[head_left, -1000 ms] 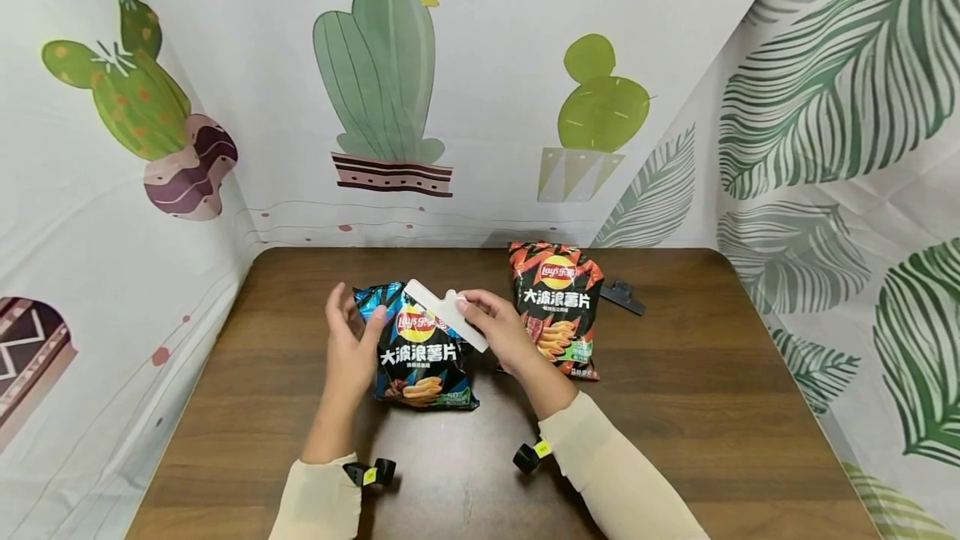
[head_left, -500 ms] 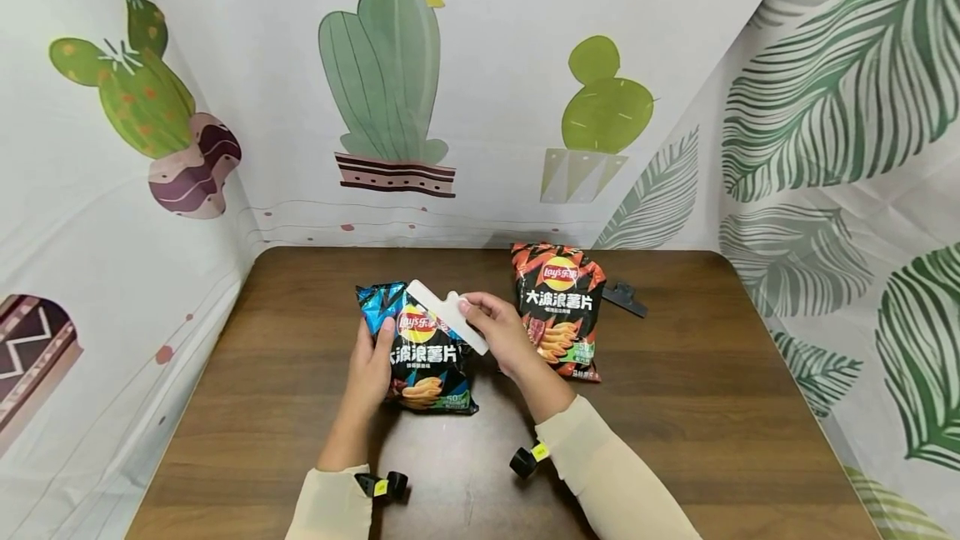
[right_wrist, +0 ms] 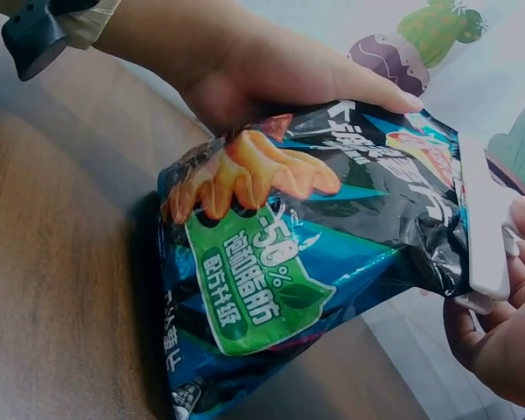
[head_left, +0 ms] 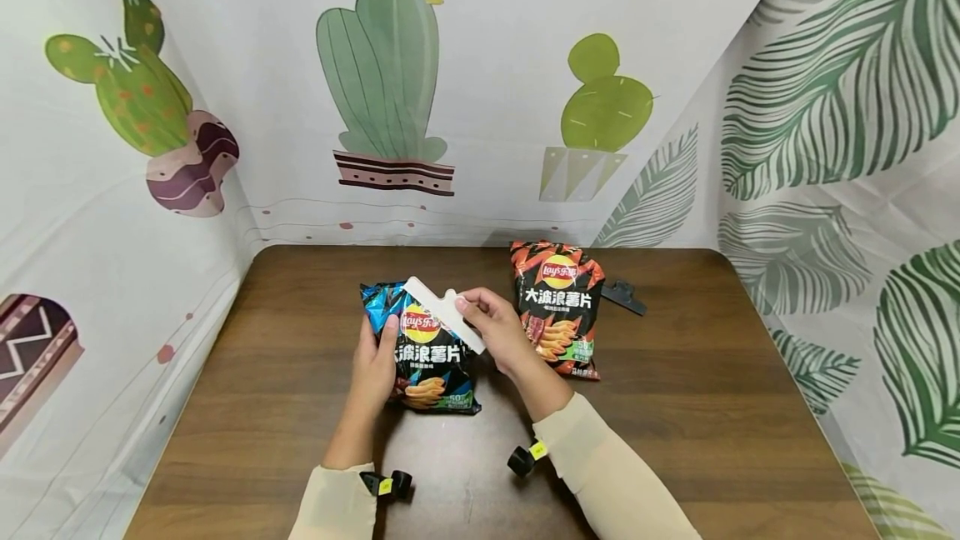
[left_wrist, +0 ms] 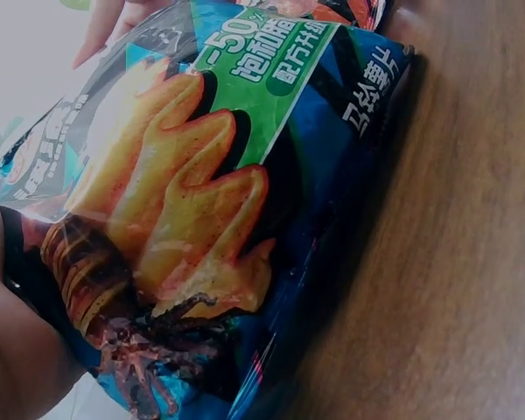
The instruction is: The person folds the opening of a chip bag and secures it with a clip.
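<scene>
A blue-and-black bag of chips [head_left: 427, 373] is held in front of me, tilted in the right wrist view. My left hand [head_left: 372, 372] grips its left side, the thumb lying on the front and the fingers hidden behind it. Across the bag's upper right corner sits a white bag clip [head_left: 435, 305]. My right hand [head_left: 497, 332] pinches this clip by its handle. In the right wrist view, the clip [right_wrist: 485, 219] lies along the edge of the bag [right_wrist: 359, 232], with thumb and fingers around the handle.
Right of my right hand, a red-and-black bag of chips [head_left: 557, 307] lies on the brown wooden table [head_left: 690, 407]. Partly behind that bag rests a black clip [head_left: 624, 297]. A white cloth [head_left: 495, 90] printed with cacti and leaves hangs behind the table.
My left hand, apart from the bag's left side with spread fingers a second ago, has moved right and taken hold of it. The right hand keeps its pinch on the white clip.
</scene>
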A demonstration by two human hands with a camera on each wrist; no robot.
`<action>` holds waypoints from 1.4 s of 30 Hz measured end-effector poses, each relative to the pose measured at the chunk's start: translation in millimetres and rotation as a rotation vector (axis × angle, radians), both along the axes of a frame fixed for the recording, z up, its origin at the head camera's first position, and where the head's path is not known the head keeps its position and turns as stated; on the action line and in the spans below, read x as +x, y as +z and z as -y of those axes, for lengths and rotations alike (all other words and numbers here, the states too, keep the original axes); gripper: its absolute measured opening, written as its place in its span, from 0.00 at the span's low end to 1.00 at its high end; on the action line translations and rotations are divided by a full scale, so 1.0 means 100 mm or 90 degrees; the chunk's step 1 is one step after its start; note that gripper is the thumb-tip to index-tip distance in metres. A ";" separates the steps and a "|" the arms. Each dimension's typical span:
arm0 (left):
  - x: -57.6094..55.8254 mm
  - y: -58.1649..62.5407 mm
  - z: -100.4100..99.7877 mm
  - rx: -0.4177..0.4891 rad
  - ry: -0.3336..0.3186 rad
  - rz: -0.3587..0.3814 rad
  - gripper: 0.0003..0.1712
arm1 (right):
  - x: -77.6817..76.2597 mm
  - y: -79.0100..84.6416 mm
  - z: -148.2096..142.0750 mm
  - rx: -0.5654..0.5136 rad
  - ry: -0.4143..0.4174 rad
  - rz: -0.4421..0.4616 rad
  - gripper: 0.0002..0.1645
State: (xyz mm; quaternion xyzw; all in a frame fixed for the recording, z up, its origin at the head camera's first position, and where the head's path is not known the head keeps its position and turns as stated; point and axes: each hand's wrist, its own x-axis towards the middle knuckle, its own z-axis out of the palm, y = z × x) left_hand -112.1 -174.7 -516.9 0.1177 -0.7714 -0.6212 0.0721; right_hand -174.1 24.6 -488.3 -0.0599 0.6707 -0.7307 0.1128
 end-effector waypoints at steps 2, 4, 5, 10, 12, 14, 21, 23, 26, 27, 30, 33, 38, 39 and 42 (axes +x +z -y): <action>0.00 0.01 -0.01 0.003 0.001 -0.002 0.32 | 0.00 0.00 0.00 -0.004 -0.001 0.003 0.14; 0.01 0.02 -0.01 0.004 0.001 0.000 0.32 | 0.00 0.00 0.00 -0.009 -0.001 0.006 0.14; 0.01 0.02 -0.01 0.005 0.003 0.001 0.32 | 0.00 -0.01 0.01 -0.011 -0.001 0.007 0.14; 0.00 0.02 -0.02 -0.001 0.006 0.021 0.31 | 0.00 0.00 0.00 -0.017 -0.001 -0.001 0.15; -0.01 0.03 -0.03 -0.002 0.005 0.030 0.31 | 0.00 -0.01 0.00 -0.017 -0.002 -0.002 0.16; -0.01 0.04 -0.03 0.000 0.003 0.034 0.31 | -0.01 -0.02 0.00 -0.018 -0.003 0.000 0.16; 0.00 0.03 -0.02 0.012 -0.003 0.014 0.31 | -0.02 -0.03 -0.01 -0.014 -0.005 0.015 0.16; 0.00 0.03 -0.02 0.009 -0.006 0.009 0.31 | -0.03 -0.03 -0.01 -0.011 -0.004 0.018 0.17; 0.01 0.01 0.00 0.007 -0.009 -0.004 0.30 | -0.04 -0.04 -0.02 -0.011 -0.004 0.027 0.17; 0.01 0.00 0.00 0.008 -0.010 -0.008 0.29 | -0.04 -0.05 -0.03 -0.013 -0.005 0.032 0.17; 0.02 -0.03 0.04 0.014 -0.015 -0.011 0.30 | -0.04 -0.07 -0.04 -0.013 -0.008 0.039 0.19; 0.04 -0.04 0.06 0.010 -0.026 0.028 0.36 | -0.04 -0.07 -0.05 -0.014 -0.011 0.043 0.19; 0.05 -0.04 0.06 -0.009 -0.045 0.088 0.44 | -0.03 -0.08 -0.04 -0.014 -0.019 0.039 0.20; 0.05 -0.04 0.06 -0.013 -0.045 0.089 0.44 | -0.04 -0.09 -0.04 -0.013 -0.021 0.038 0.20; 0.04 -0.04 0.04 -0.018 -0.038 0.077 0.44 | -0.03 -0.10 -0.04 -0.006 -0.026 0.036 0.20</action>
